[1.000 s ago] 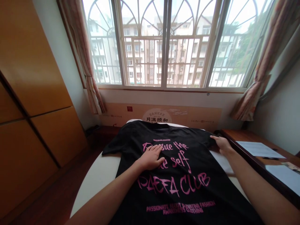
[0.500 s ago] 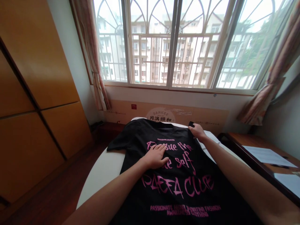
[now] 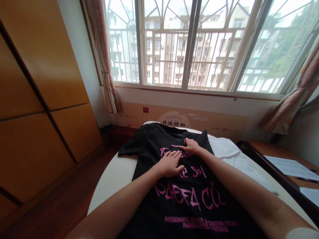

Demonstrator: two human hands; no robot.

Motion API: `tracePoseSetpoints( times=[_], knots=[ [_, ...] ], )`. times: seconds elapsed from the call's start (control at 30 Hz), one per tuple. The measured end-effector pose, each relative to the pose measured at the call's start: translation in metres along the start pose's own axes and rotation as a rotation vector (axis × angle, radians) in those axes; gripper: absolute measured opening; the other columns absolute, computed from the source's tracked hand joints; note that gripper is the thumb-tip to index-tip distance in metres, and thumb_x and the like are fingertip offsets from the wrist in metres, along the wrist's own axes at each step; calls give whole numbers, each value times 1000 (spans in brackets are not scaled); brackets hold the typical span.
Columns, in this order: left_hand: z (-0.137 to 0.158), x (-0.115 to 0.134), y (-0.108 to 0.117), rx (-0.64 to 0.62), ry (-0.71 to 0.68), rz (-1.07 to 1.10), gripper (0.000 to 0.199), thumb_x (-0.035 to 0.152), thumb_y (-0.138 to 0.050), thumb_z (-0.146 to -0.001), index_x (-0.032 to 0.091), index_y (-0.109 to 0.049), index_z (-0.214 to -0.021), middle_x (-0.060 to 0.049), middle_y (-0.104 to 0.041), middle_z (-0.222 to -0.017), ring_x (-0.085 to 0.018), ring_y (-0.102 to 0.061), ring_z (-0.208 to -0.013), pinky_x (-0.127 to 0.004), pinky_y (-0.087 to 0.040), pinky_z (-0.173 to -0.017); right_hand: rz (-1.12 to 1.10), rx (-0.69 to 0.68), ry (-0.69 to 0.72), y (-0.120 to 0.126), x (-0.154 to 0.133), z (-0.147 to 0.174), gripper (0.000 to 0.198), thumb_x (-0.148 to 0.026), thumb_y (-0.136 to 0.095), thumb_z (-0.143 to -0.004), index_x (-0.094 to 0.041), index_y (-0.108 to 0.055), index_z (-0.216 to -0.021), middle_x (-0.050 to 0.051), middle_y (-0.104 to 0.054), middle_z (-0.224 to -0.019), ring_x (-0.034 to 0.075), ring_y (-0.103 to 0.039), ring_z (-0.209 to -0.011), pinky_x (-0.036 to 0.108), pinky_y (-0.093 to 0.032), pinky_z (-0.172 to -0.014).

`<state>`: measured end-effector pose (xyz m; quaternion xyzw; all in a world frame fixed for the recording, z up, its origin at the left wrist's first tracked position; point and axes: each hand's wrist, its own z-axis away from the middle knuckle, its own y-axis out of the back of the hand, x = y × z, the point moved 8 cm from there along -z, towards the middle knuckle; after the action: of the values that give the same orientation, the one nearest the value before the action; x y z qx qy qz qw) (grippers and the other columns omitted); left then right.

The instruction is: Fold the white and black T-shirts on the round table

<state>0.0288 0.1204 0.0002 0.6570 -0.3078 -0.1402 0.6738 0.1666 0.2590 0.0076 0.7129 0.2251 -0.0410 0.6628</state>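
A black T-shirt [image 3: 147,166] with pink lettering lies front up on a round white table, its collar toward the window. My left hand [image 3: 170,164] rests flat on the lettering of the chest, fingers stretched out. Just beyond it, my right hand [image 3: 191,146] pinches the sleeve on the right side, which is folded inward over the chest near the collar. Part of the print lies hidden under the hands and the fold. The other sleeve [image 3: 129,146] spreads out to the left.
White cloth [image 3: 228,151] lies on the table to the right of the T-shirt. The pale table top [image 3: 104,179] shows at the left. A wooden desk [image 3: 259,147] with sheets of paper [image 3: 286,166] stands at the right. Behind are a printed board [image 3: 219,124] and a window.
My right hand has moved left, folding the right-side sleeve over the chest and uncovering more white cloth. My left hand keeps its place on the T-shirt. The view has shifted slightly.
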Motion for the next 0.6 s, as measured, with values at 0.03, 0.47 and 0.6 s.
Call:
tracePoseSetpoints(
  times=[0.03,0.47,0.6],
  knots=[
    [0,0,0,2,-2,0,79,62,-37,-103,16,-37,-167,-14,-33,-174,-33,-26,-163,-53,-16,-131,-13,-16,27,-1,-3,5,31,-42,-78,-90,-19,-65,-106,12,-75,-113,31,-67,-112,39,-47,-100],
    [-4,3,4,-36,24,-54,77,60,-38,-105,15,-36,-167,-15,-28,-176,-32,-24,-163,-50,-16,-132,-186,-49,35,65,41,188,24,-43,-62,-96,-21,-65,-104,7,-75,-94,27,-69,-88,35,-52,-79],
    [-6,3,5,-24,23,-62,75,59,-39,-105,16,-38,-167,-14,-31,-175,-31,-26,-163,-48,-18,-131,-130,-179,-124,67,69,287,38,-57,-60,-95,-21,-70,-97,9,-76,-91,28,-69,-82,36,-49,-73]
  ],
)
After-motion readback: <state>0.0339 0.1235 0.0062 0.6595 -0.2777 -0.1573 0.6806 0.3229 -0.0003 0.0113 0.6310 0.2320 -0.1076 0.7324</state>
